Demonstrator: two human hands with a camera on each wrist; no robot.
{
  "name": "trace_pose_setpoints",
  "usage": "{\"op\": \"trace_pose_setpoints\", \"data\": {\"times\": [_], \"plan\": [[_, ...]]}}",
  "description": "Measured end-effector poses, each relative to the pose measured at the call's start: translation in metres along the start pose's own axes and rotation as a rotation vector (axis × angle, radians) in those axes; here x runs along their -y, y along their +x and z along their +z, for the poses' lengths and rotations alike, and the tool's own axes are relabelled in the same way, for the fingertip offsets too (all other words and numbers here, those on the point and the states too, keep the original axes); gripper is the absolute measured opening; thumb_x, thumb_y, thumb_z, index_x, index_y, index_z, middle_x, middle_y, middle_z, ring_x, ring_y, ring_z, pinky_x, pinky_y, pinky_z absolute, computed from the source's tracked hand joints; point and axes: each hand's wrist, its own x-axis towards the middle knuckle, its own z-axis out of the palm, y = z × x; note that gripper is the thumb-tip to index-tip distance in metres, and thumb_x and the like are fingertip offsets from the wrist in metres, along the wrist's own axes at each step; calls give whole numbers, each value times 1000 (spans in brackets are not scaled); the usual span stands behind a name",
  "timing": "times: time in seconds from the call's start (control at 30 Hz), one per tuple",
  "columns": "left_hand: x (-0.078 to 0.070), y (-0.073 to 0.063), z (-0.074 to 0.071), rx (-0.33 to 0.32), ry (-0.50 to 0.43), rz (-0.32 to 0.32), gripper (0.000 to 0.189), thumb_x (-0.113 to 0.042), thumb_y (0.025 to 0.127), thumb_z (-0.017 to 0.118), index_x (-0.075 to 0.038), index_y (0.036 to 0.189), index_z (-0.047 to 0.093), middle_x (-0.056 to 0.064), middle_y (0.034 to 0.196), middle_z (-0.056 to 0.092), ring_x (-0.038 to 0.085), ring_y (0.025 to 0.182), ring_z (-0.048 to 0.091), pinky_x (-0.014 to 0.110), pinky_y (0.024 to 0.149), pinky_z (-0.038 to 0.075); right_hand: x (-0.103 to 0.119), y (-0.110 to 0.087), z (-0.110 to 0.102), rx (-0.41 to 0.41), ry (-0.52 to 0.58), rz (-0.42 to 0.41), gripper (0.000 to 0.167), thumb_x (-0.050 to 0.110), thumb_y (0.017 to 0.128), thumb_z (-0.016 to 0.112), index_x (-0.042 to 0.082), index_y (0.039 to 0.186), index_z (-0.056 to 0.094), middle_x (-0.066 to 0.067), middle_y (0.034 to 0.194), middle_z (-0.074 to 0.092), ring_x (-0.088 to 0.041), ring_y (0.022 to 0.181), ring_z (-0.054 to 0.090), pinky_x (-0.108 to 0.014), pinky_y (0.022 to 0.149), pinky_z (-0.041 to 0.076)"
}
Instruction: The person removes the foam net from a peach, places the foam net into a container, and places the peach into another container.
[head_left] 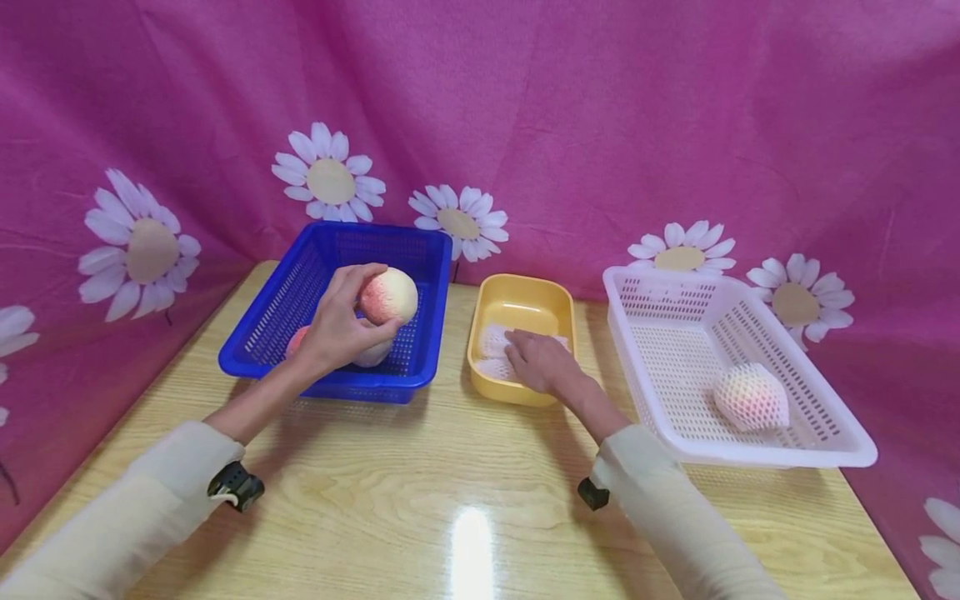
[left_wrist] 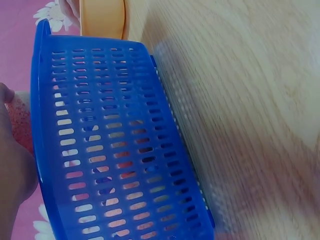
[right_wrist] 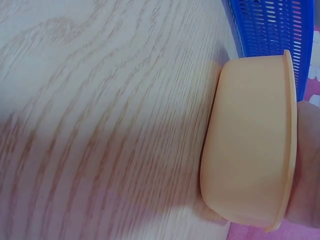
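My left hand [head_left: 341, 321] grips a peach [head_left: 390, 297], pale yellow with a red blush, between thumb and fingers above the blue basket [head_left: 431, 350]. More fruit lies in that basket below the hand, partly covered by it; a reddish piece [head_left: 297, 340] shows at its left. My right hand [head_left: 542, 361] reaches into the yellow tray [head_left: 525, 287], its fingertips at the white foam nets [head_left: 492, 343]. Whether the fingers pinch a net is hidden. In the right wrist view the tray's wall [right_wrist: 250, 140] covers the fingers; in the left wrist view the basket's side [left_wrist: 110, 135] hides most of the fruit.
A white basket [head_left: 626, 358] stands at the right, holding one peach in a foam net [head_left: 752, 397]. All three containers stand on a wooden table [head_left: 420, 492]. Behind them hangs a pink cloth [head_left: 570, 125] with daisies.
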Motion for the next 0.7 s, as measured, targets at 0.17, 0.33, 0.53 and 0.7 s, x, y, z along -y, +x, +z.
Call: {"op": "trace_pose_setpoints", "data": {"times": [0.17,0.33,0.53,0.7], "plan": [[3,0,-2,-1,16,13,72,-10,66,89,-1,130,57,21,124,53,31,114,50,44,86,50,0,1,-1,16,4,-30,46,24,106,38,0,141,53,-19,143,53,-36,132,48,-46,111,36],[6,1,-5,2,39,20,71,-9,67,88,-1,130,56,21,125,52,32,115,49,48,90,48,0,2,-3,67,32,3,47,27,108,35,1,143,53,-17,143,53,-36,133,47,-47,111,35],[13,4,-11,-1,70,-13,72,-9,68,89,-2,131,55,21,126,52,33,117,48,51,96,45,-1,4,-4,71,13,-9,43,23,106,39,2,140,56,-16,139,57,-35,129,51,-47,108,39],[16,5,-16,6,92,-40,71,-11,70,88,-3,132,55,20,126,51,33,117,48,51,96,43,-3,5,-4,43,-31,-62,33,17,102,46,4,126,64,-18,112,68,-34,107,64,-49,93,50]]}}
